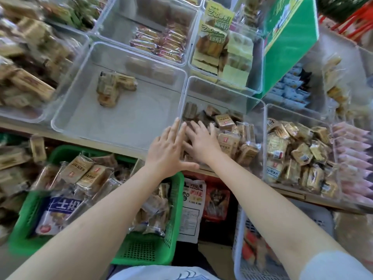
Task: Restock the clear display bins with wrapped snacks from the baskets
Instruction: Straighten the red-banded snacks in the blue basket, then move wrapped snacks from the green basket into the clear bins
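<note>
Both hands reach into a clear display bin (222,87) at the centre of the shelf, part filled with brown wrapped snacks (225,122). My left hand (168,152) lies flat against the bin's left wall, fingers straight and apart, holding nothing. My right hand (201,143) rests palm down on the snacks, fingers spread. Left of it stands a nearly empty clear bin (66,118) with a few wrapped snacks (113,87) at its back. Below the shelf, a green basket (141,253) holds several wrapped snacks (84,174) and a blue and white bag (58,215).
A white basket (250,271) stands at the lower right. Full clear bins (268,138) of wrapped snacks line the shelf on both sides and behind. A green sign board (290,45) leans over the back right bins. A white snack bag (191,207) and a red one lie between the baskets.
</note>
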`<state>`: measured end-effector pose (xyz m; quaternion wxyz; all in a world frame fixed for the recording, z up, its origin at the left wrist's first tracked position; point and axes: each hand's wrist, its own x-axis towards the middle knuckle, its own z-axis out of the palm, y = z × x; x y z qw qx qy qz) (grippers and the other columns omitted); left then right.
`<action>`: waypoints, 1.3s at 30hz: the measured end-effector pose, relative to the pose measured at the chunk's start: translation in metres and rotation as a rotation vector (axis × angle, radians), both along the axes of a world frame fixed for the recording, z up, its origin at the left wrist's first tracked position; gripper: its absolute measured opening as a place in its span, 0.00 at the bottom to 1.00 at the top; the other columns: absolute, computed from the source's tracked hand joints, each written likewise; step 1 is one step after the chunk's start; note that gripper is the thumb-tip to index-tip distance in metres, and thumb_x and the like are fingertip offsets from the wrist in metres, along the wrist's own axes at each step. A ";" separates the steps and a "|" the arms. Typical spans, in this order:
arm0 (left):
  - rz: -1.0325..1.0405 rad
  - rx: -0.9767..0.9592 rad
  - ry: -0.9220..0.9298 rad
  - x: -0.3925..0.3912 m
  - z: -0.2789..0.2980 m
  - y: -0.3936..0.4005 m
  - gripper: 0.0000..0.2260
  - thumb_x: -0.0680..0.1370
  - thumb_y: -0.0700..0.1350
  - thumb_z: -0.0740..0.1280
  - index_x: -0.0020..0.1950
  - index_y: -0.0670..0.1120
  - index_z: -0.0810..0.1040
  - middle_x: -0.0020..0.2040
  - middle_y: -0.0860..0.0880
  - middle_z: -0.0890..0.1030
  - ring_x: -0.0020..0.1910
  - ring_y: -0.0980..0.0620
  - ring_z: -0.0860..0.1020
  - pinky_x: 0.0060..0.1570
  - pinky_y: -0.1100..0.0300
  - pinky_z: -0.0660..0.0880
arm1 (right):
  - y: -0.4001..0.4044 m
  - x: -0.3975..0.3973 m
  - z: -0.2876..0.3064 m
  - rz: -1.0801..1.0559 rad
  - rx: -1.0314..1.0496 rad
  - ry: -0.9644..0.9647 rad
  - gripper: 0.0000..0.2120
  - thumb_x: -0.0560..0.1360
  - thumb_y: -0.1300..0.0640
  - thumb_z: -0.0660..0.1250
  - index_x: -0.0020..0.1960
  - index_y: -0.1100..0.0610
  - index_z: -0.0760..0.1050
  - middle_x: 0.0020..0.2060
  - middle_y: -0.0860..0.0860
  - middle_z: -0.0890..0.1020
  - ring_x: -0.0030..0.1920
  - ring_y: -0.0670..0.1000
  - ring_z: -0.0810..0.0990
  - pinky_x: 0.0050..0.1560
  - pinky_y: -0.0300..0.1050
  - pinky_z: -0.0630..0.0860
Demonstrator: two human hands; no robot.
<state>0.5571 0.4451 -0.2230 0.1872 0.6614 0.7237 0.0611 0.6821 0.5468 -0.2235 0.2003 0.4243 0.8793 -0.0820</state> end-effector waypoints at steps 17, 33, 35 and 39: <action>0.120 0.007 -0.150 -0.001 0.036 -0.019 0.37 0.76 0.65 0.64 0.80 0.50 0.57 0.82 0.47 0.48 0.80 0.46 0.49 0.76 0.46 0.53 | -0.073 0.051 0.051 -0.434 0.005 0.901 0.10 0.81 0.58 0.60 0.48 0.58 0.79 0.40 0.49 0.81 0.40 0.48 0.76 0.43 0.43 0.73; 0.461 -0.208 -0.180 -0.011 0.020 -0.187 0.13 0.81 0.50 0.63 0.65 0.50 0.76 0.58 0.52 0.78 0.52 0.53 0.77 0.51 0.53 0.78 | -0.172 0.051 0.005 -0.299 -0.548 0.402 0.10 0.81 0.52 0.60 0.55 0.55 0.75 0.49 0.53 0.78 0.47 0.55 0.78 0.46 0.52 0.76; 0.427 -0.204 -0.200 -0.016 0.016 -0.186 0.13 0.81 0.49 0.63 0.65 0.51 0.76 0.59 0.52 0.78 0.52 0.54 0.77 0.50 0.54 0.78 | -0.180 0.034 -0.009 -0.271 -0.512 0.342 0.16 0.80 0.48 0.62 0.65 0.54 0.73 0.57 0.54 0.74 0.57 0.55 0.74 0.53 0.54 0.77; 0.298 -0.166 -0.231 -0.038 0.015 -0.177 0.12 0.81 0.50 0.64 0.64 0.51 0.77 0.58 0.53 0.77 0.54 0.54 0.76 0.50 0.57 0.76 | -0.187 0.002 -0.024 -0.250 -0.361 0.202 0.29 0.77 0.38 0.65 0.73 0.51 0.69 0.68 0.53 0.68 0.69 0.57 0.64 0.66 0.57 0.68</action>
